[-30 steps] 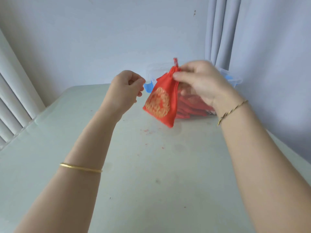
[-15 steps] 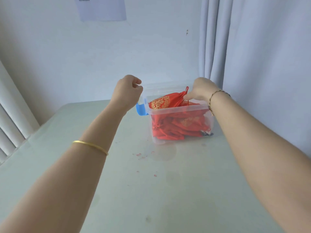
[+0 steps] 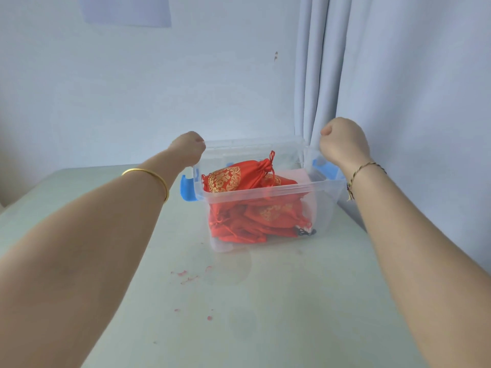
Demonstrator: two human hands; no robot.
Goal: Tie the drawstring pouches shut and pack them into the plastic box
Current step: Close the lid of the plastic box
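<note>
Red gold-printed drawstring pouch (image 3: 231,179) lies topmost in the clear blue-latched plastic box (image 3: 322,208) near the worktop's (image 3: 265,301) far right edge. Left grip (image 3: 188,150) curls at its far-left rim, hold unclear; right grip (image 3: 344,143) is fisted, empty. Heaped so high, the pouch may foul a lid.

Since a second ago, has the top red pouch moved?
Yes. The red pouch went from hanging in front of the plastic box to lying inside it, on top.
</note>
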